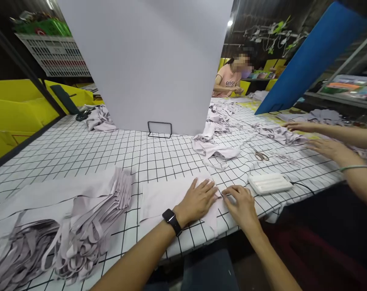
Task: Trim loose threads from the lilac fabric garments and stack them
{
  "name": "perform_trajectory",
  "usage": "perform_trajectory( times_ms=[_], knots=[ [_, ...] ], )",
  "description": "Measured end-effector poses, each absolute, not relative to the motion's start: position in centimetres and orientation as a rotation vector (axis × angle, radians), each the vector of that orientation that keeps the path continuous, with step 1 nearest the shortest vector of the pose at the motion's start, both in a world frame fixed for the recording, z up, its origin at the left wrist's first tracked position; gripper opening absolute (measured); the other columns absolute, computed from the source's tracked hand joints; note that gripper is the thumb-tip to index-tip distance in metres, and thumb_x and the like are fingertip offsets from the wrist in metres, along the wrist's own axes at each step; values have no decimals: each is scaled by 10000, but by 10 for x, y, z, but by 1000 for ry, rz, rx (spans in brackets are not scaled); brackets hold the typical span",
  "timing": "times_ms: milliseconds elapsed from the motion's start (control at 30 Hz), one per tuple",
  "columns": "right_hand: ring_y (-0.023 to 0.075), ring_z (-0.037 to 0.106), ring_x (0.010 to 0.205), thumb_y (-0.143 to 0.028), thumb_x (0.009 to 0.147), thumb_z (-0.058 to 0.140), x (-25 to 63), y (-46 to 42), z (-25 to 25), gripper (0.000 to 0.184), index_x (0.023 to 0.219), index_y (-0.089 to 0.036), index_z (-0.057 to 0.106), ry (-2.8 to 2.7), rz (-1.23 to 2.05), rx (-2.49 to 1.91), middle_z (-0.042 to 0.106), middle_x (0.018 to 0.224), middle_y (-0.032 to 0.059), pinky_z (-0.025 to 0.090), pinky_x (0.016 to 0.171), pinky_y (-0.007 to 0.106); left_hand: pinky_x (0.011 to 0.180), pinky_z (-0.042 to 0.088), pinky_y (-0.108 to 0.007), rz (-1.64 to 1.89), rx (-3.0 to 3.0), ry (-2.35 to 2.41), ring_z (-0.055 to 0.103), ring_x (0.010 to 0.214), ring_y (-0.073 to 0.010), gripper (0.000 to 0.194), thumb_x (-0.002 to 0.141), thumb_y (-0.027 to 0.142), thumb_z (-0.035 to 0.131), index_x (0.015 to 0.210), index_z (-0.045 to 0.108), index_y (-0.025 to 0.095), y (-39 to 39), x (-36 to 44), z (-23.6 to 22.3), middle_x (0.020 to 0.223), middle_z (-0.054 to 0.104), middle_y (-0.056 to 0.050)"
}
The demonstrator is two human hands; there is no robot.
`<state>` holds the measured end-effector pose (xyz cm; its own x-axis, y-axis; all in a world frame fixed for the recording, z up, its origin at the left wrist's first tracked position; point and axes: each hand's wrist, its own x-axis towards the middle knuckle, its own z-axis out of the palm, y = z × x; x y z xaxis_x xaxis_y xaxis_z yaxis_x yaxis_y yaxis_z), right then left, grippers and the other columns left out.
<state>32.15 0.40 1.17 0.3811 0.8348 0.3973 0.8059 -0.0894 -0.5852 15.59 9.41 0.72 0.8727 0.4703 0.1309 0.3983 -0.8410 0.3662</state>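
A pale pinkish-white fabric piece lies flat on the table in front of me, with a narrow strap hanging toward the near edge. My left hand, wearing a black watch on the wrist, rests on it with fingers spread. At the cloth's right side, my right hand has its fingers curled, thumb and forefinger pinching the fabric edge. To the left is a thick stack of similar fabric pieces, their straps bunched toward me. Right of my right hand lies a white corded device.
A black-lined white cloth covers the table. A tall white board and a tilted blue board stand on it. Scissors lie near loose fabric. A co-worker's hands reach in at right; another person sits behind.
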Motion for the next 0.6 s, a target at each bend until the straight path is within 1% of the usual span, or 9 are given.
perform_trajectory(
  times_ms=[67, 133, 200, 233, 300, 367, 400, 500, 600],
  knots=[
    [311, 636, 891, -377, 841, 520, 317, -15, 13, 258, 824, -229, 731, -1363, 24, -1872, 725, 917, 115, 505, 831, 452, 1268, 137, -577, 282, 2707, 655, 255, 1543, -249, 518, 1095, 448, 240, 1525, 410, 213, 93, 155, 4, 1635, 345, -65],
    [262, 652, 763, -428, 878, 538, 309, -45, 8, 284, 830, -224, 729, -1259, 126, -1891, 724, 831, 89, 523, 741, 373, 1273, 106, -575, 262, 2705, 654, 214, 1556, -240, 552, 1088, 497, 219, 1544, 381, 232, 93, 152, 3, 1655, 293, -45],
    [214, 615, 583, -519, 869, 594, 299, -74, -5, 340, 744, -227, 717, -1131, 396, -1938, 693, 668, 51, 499, 586, 312, 1276, 86, -572, 233, 2701, 653, 186, 1563, -229, 571, 1086, 511, 185, 1557, 360, 240, 93, 151, 4, 1663, 265, -31],
    [206, 606, 548, -553, 851, 620, 293, -84, -13, 365, 721, -225, 716, -1071, 559, -1928, 681, 625, 42, 488, 549, 299, 1277, 82, -572, 219, 2697, 655, 178, 1565, -224, 573, 1087, 506, 168, 1559, 356, 241, 94, 151, 5, 1665, 259, -25],
    [221, 652, 628, -590, 833, 639, 282, -94, -28, 393, 756, -215, 730, -1001, 811, -1828, 709, 682, 53, 518, 599, 292, 1277, 85, -570, 205, 2695, 663, 182, 1564, -213, 557, 1094, 469, 140, 1556, 364, 252, 95, 151, 5, 1664, 263, -10],
    [239, 676, 760, -608, 827, 646, 274, -91, -40, 415, 816, -203, 735, -1002, 922, -1697, 725, 789, 69, 542, 711, 306, 1275, 101, -572, 201, 2712, 668, 196, 1561, -212, 533, 1098, 443, 152, 1548, 380, 274, 95, 152, 5, 1660, 276, 1],
    [239, 667, 783, -622, 826, 643, 272, -88, -44, 432, 813, -199, 730, -1019, 943, -1659, 713, 798, 68, 540, 739, 312, 1272, 109, -576, 203, 2728, 670, 200, 1560, -217, 524, 1097, 443, 168, 1546, 385, 280, 95, 153, 4, 1660, 278, -1],
    [223, 630, 745, -664, 818, 638, 269, -79, -43, 483, 731, -193, 706, -1075, 976, -1626, 669, 738, 50, 527, 725, 312, 1262, 126, -594, 215, 2767, 664, 210, 1557, -244, 535, 1087, 483, 210, 1547, 386, 274, 94, 152, 2, 1662, 276, -28],
    [217, 639, 760, -655, 864, 599, 270, -89, -33, 489, 746, -195, 719, -1108, 1026, -1606, 692, 761, 52, 520, 741, 301, 1256, 116, -607, 241, 2789, 631, 217, 1554, -278, 633, 1043, 614, 271, 1560, 364, 261, 94, 151, 1, 1662, 276, -66]
  ],
)
